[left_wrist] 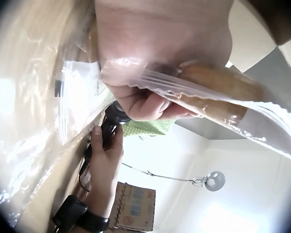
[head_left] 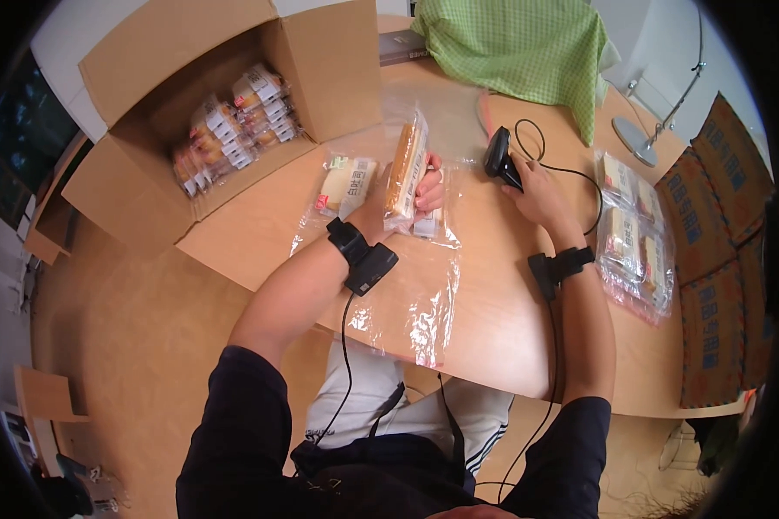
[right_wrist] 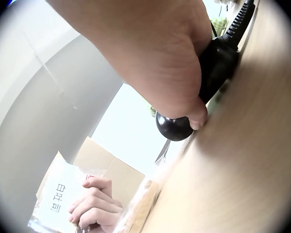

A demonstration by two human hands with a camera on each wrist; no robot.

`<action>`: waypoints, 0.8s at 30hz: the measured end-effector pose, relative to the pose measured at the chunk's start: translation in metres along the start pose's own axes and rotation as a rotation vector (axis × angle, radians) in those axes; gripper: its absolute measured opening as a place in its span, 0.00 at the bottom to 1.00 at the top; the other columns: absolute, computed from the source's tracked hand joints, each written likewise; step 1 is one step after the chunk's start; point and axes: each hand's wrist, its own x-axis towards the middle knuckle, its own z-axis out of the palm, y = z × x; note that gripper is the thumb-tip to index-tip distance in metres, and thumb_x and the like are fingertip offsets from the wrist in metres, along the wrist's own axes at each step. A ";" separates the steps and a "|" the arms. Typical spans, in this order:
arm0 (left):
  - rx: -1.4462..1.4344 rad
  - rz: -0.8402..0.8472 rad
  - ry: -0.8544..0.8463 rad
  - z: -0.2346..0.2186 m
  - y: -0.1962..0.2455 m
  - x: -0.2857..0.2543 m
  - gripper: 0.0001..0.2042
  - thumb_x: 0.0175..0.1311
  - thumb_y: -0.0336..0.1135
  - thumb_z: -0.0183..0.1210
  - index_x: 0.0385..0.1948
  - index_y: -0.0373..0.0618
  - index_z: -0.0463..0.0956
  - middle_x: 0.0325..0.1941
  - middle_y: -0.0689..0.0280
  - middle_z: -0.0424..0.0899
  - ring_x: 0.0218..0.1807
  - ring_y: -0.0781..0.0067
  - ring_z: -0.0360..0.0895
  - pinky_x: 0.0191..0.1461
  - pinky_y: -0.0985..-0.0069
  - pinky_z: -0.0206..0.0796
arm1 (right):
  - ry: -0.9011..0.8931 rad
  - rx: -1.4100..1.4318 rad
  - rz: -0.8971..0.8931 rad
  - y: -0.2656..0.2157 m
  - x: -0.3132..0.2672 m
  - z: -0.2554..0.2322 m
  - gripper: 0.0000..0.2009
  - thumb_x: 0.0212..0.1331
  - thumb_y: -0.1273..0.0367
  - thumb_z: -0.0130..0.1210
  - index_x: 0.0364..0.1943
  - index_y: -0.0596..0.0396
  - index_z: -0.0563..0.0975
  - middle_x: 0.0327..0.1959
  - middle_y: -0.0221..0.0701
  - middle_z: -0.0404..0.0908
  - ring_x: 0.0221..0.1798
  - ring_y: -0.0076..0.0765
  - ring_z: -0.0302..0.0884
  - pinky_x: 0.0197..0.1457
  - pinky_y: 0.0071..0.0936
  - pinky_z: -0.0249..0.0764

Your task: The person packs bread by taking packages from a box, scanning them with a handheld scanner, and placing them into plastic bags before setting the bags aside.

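My left hand [head_left: 429,188] grips a clear-wrapped packet of white toast bread [head_left: 405,169], held tilted up over the table with its browned side showing. In the right wrist view, the packet's white label [right_wrist: 56,199] faces the camera, the fingers curled at its edge. Below lies a large clear plastic bag [head_left: 422,324] with another toast packet [head_left: 348,186] on it, left of that hand. My right hand [head_left: 541,197] holds a black corded handheld scanner [head_left: 499,157] by its handle, low over the tabletop. Its thumb wraps the handle in the right wrist view.
An open cardboard box [head_left: 160,112] with several wrapped breads stands at the back left. Bagged toast packets [head_left: 623,233] lie on the right, beside printed cartons [head_left: 710,259]. Behind are a green checked cloth [head_left: 515,52] and a lamp base [head_left: 634,140]. The scanner's cable [head_left: 599,203] loops across the table.
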 end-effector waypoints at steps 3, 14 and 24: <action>0.019 -0.012 -0.011 -0.001 -0.001 0.001 0.13 0.72 0.44 0.47 0.38 0.41 0.69 0.16 0.69 0.66 0.17 0.75 0.64 0.23 0.78 0.57 | -0.075 0.027 0.067 -0.010 -0.001 -0.008 0.33 0.57 0.65 0.61 0.66 0.57 0.61 0.52 0.53 0.72 0.58 0.60 0.70 0.61 0.45 0.68; 0.622 -0.225 0.483 0.052 -0.009 0.007 0.17 0.72 0.52 0.46 0.31 0.49 0.71 0.17 0.69 0.71 0.16 0.79 0.68 0.18 0.81 0.56 | -0.055 0.520 -0.557 -0.102 -0.020 -0.063 0.38 0.51 0.68 0.66 0.68 0.54 0.61 0.61 0.41 0.71 0.63 0.48 0.69 0.65 0.37 0.68; 0.855 -0.192 0.132 0.056 -0.026 0.013 0.12 0.69 0.44 0.53 0.36 0.46 0.78 0.34 0.73 0.80 0.34 0.81 0.77 0.33 0.77 0.68 | -0.031 0.540 -0.480 -0.122 -0.075 -0.126 0.12 0.52 0.71 0.66 0.35 0.60 0.74 0.30 0.34 0.76 0.31 0.37 0.79 0.34 0.30 0.74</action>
